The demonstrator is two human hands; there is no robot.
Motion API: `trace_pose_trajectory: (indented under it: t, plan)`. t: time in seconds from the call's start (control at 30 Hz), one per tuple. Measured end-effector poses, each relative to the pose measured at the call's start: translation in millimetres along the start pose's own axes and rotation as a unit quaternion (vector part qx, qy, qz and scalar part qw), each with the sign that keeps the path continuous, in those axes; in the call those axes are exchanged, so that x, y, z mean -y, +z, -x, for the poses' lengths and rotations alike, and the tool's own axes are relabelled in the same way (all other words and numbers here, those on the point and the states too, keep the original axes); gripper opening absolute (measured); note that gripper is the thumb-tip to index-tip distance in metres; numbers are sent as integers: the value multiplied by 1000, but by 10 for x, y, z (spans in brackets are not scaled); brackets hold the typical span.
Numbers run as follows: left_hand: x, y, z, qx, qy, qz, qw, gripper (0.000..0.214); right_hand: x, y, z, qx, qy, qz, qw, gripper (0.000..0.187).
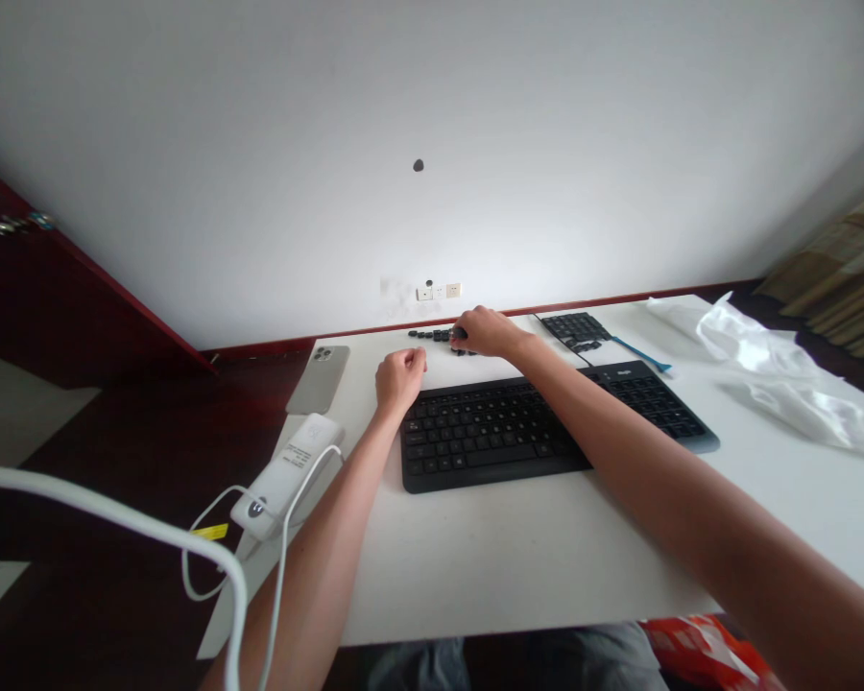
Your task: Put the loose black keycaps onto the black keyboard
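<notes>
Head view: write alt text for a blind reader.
The right hand rests on a row of loose keycaps at the far edge of a white table, the left hand fisted by a black keyboard. A phone and white charger lie left, a plastic bag right.

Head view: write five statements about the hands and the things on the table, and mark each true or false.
1. The right hand is at the row of loose keycaps behind the keyboard. True.
2. The left hand lies flat and open on the keys. False: it is curled into a fist by the keyboard's far left corner.
3. The phone lies screen down near the left edge of the table. True.
4. The white power pack has no cable. False: a white cable runs from it.
5. The plastic bag covers the keyboard. False: it lies to its right.
</notes>
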State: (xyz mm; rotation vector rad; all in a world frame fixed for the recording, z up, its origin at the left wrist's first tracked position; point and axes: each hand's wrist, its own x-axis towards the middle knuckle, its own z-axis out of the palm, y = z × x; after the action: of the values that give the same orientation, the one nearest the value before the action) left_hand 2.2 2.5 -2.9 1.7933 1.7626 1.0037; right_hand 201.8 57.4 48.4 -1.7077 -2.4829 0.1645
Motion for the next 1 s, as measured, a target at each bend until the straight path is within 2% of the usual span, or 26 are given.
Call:
trace_pose_trajectory:
  t: [0.23, 0.43, 0.6, 1.0]
  plan:
    - [2, 1, -3, 0, -3, 0, 1000, 44, 138, -35, 39, 7, -32, -1, 999, 27]
    - [6, 3, 1, -2, 6, 3, 1000, 46, 85, -134, 28, -20, -21, -12, 1000, 24]
    - [23, 11, -4, -3, 5, 8, 1000, 45, 76, -72, 22, 11, -42, -19, 999, 25]
    - [21, 16, -17, -1, 3, 4, 1000, 43, 133, 34, 20, 18, -43, 18, 999, 25]
